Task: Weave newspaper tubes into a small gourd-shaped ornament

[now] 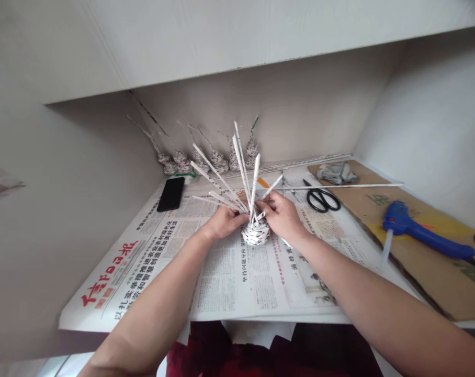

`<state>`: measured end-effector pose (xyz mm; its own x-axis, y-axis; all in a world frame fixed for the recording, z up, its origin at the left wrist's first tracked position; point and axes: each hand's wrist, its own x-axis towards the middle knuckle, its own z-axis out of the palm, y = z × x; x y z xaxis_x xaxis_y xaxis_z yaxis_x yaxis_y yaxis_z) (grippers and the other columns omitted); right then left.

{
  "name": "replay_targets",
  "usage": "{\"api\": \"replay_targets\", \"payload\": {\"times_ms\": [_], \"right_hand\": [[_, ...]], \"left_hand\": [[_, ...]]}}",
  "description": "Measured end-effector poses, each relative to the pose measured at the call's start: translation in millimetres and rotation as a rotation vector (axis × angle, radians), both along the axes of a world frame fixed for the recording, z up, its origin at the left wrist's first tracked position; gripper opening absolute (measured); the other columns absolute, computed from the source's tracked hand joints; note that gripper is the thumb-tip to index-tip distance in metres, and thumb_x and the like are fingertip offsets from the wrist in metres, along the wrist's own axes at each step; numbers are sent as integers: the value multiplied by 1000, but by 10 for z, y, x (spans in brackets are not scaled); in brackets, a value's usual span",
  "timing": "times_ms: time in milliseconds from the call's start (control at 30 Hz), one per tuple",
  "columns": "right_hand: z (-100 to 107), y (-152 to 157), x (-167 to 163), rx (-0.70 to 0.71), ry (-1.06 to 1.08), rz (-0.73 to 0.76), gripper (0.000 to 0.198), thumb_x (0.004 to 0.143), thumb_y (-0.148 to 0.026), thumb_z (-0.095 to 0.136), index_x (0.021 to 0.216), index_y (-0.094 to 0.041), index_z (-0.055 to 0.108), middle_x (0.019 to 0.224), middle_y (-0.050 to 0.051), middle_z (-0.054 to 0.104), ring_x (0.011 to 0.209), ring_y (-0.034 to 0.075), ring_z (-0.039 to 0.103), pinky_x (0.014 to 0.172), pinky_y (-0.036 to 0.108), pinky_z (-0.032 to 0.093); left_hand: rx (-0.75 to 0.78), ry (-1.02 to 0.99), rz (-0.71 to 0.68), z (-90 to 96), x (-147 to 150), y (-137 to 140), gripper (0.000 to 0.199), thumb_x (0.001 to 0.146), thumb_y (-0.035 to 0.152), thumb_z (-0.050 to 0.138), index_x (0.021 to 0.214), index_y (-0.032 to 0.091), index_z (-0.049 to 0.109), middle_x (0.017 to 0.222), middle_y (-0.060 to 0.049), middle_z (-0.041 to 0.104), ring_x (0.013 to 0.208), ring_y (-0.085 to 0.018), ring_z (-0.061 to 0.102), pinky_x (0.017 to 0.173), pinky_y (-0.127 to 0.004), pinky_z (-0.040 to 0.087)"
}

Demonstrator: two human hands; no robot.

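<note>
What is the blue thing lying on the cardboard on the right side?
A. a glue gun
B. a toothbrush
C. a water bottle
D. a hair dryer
A. The blue glue gun has a pistol-shaped body with a white glue stick sticking out of its back end, and it lies on the cardboard near the scissors.

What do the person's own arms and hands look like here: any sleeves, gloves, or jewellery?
Both forearms are bare right down to the bottom edge of the head view, with no sleeves showing. The left hand and right hand are ungloved; no watch, bracelet or ring is visible.
</note>
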<state>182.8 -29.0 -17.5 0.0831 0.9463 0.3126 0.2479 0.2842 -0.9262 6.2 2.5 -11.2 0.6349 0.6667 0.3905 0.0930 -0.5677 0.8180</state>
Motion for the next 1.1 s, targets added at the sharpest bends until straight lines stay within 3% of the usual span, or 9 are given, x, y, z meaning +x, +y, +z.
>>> {"api": "replay_targets", "payload": {"times_ms": [233, 400, 700, 900, 1100], "right_hand": [[113, -5, 47, -135, 136, 92, 26, 72, -42, 69, 69, -22, 52, 52, -4, 60, 45, 14, 55, 44, 24, 42], [101, -12, 34, -120, 215, 136, 17, 72, -37, 65, 76, -22, 57, 54, -4, 61, 44, 15, 56, 42, 25, 43], [4, 55, 48, -67, 166, 75, 16, 70, -36, 66, 73, -22, 59, 54, -2, 63, 46, 17, 57, 43, 27, 44], [76, -4, 78, -67, 52, 55, 14, 76, -35, 62, 79, -22, 62, 60, 0, 67, 53, 18, 63, 49, 28, 47], [171, -87, 27, -55, 121, 131, 13, 79, -33, 60, 85, -21, 62, 68, 0, 70, 56, 16, 63, 52, 26, 47]], "left_hand": [[61, 88, 0, 115, 0, -60, 23, 86, 34, 60, 94, 17, 72, 93, -8, 72, 87, -20, 66, 83, -31, 52], [185, 165, -9, 196, -11, -77, 18, 84, 27, 61, 94, 18, 73, 95, -8, 72, 93, -23, 65, 89, -35, 49], [273, 194, -9, 142, 3, -87, 21, 86, 22, 56, 100, 19, 72, 101, -9, 72, 94, -21, 65, 89, -33, 49], [216, 115, 76, 153, 37, -149, 17, 80, 19, 62, 94, 16, 71, 92, -7, 72, 85, -19, 66, 81, -30, 51], [98, 112, 233, 156, 50, -150, 27, 74, 19, 66, 101, 14, 65, 89, -3, 71, 73, -14, 62, 70, -24, 49]]}}
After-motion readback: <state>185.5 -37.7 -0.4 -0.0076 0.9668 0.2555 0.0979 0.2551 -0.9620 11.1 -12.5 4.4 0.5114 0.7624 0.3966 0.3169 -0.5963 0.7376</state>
